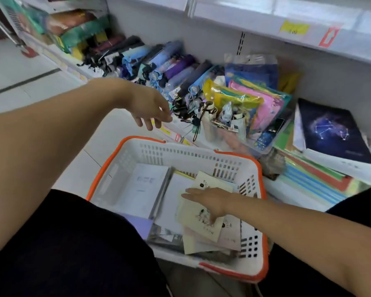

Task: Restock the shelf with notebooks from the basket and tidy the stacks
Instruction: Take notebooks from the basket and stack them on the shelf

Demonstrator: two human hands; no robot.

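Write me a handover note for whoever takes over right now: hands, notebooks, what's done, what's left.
Left hand: empty, open, raised over the shelf edge near the umbrellas.
Right hand: inside the basket, fingers down on a cream notebook; a grip isn't clear.
Basket: several notebooks remain, white ones on its left side, cream ones loose on its right.
Shelf: the starry notebook tops an uneven stack at right.
Left to do: empty the basket, square the stacks.

notebooks (pixel 201 219) in basket (pixel 137 151), seemingly before shelf (pixel 287 189)
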